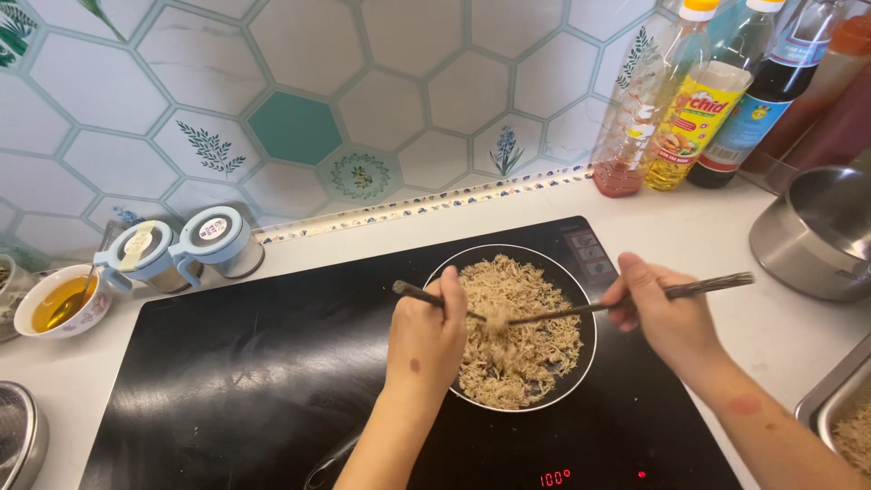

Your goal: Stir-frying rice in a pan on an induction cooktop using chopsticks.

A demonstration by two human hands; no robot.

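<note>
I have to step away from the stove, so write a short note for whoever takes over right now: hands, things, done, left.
Left hand grips one dark chopstick; right hand grips the other chopstick, tips meeting in the shredded food. The frying pan sits on the black cooktop, which is switched on. Done: shreds spread, pale brown. Left: probably more stirring.
</note>
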